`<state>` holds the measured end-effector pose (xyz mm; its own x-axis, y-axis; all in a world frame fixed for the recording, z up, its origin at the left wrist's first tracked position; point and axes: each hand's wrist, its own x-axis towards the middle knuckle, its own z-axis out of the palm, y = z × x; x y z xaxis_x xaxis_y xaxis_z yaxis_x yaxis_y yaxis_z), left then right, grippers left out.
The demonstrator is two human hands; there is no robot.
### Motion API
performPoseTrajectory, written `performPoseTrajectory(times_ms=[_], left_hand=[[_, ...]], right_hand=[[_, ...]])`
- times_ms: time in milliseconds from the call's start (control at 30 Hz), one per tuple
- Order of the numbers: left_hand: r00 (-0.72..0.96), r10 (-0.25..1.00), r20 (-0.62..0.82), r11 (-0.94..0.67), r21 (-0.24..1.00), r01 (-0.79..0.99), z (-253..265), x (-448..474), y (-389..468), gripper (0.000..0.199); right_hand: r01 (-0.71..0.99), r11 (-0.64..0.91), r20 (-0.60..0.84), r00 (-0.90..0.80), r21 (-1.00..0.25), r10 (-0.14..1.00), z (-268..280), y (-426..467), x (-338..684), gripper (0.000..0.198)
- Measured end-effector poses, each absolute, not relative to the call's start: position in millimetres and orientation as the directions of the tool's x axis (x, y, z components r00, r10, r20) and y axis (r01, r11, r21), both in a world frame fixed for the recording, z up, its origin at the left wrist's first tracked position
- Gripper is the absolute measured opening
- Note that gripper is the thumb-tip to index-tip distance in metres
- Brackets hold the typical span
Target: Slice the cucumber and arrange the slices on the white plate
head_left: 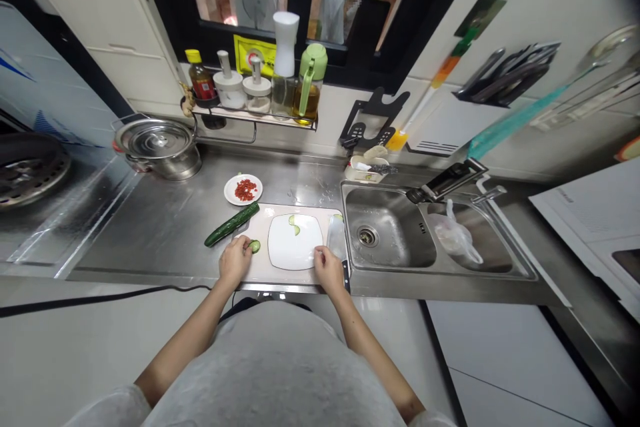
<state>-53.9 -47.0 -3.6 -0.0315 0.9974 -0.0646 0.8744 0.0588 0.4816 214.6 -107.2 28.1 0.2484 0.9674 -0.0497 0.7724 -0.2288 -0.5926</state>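
A white square plate (pixel 294 252) rests on a pale cutting board (pixel 260 272), with two thin half-round cucumber slices (pixel 294 224) near its far edge. Left of the plate, my left hand (pixel 235 263) has its fingertips closed on a small stack of cucumber slices (pixel 255 246). My right hand (pixel 328 268) is at the plate's lower right corner, its fingers curled together; what they hold, if anything, is hidden. A long cucumber piece (pixel 232 224) lies slanted across the board's left edge. The kitchen knife (pixel 337 237) lies on the board's right side, its dark handle partly behind my right hand.
Behind the board stands a small plate (pixel 228 193) of chopped red pieces. A lidded steel pot (pixel 175 157) is at the left. The double sink (pixel 390 257) adjoins the board on the right, with a plastic bag (pixel 457 239) inside. A seasoning rack (pixel 250 115) hangs above.
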Motion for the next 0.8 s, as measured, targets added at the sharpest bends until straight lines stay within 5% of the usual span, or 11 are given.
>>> performPoseTrajectory(times_ms=[367,800], left_hand=[[0.057,0.998,0.010,-0.056,0.408,0.911,-12.5,-58.2,-47.2,0.025],[0.095,0.993,0.068,-0.116,0.427,0.897,-24.6,-66.1,-55.6,0.028]], right_hand=[[0.807,-0.175,-0.051,0.177,-0.563,0.983,30.1,-107.4,204.7,0.032],[0.908,0.284,-0.122,-0.334,-0.307,0.935,29.9,-52.2,101.9,0.025]])
